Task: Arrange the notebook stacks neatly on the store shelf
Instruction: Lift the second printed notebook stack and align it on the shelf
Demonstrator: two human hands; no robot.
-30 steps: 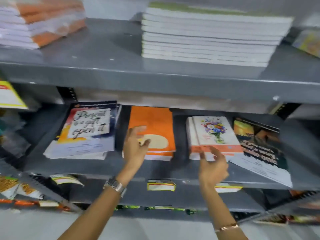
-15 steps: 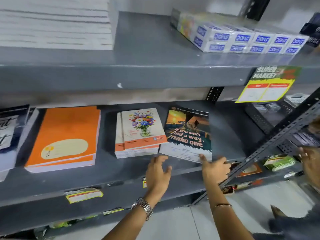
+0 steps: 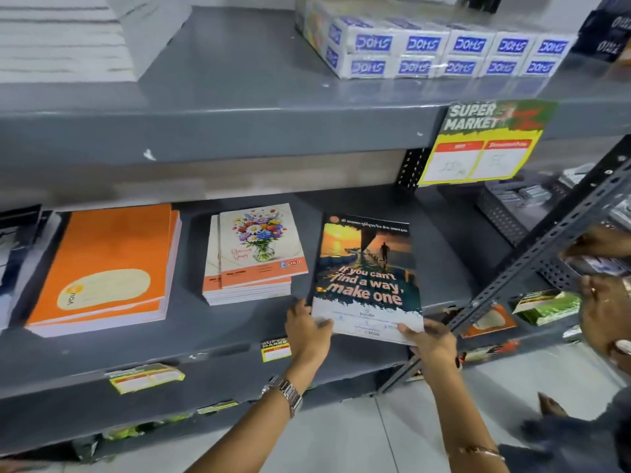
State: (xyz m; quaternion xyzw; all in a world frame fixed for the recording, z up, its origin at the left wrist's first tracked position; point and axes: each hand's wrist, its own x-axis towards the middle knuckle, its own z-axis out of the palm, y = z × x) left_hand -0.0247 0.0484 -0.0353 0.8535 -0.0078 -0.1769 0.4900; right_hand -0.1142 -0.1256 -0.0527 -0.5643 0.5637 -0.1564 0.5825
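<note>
**Both hands on sunset notebook at shelf front**

Left hand (image 3: 307,327), watch on the wrist, sits at the near-left corner of the sunset notebook (image 3: 367,278); thumb lies on the cover edge, fingers curled at the side, grip closed on that corner. Right hand (image 3: 432,339), thin bracelet on the forearm, clamps the near-right corner, thumb on top of the white bottom strip, other fingers hidden under it. The notebook reads "If you can't find a way, make one"; it lies flat on the middle shelf (image 3: 211,332) with its near edge at the shelf's front lip, slightly rotated. Can't tell whether it tops a stack or is a single book.

Just left of it, apart, the flower notebook stack (image 3: 254,257), top copies shifted against the lower ones. Further left, the orange notebook stack (image 3: 106,268), squared up. A dark-covered stack is cut off at the far left edge.

Price labels (image 3: 276,349) stick to the shelf front. A second person's hands (image 3: 604,302) show at the right edge, beyond a slanted metal brace (image 3: 532,261).

Upper shelf: white paper stack (image 3: 61,39) at left, DOMS boxes (image 3: 444,52) at right, a yellow "Super Market" price card (image 3: 485,145) hanging from its edge.
</note>
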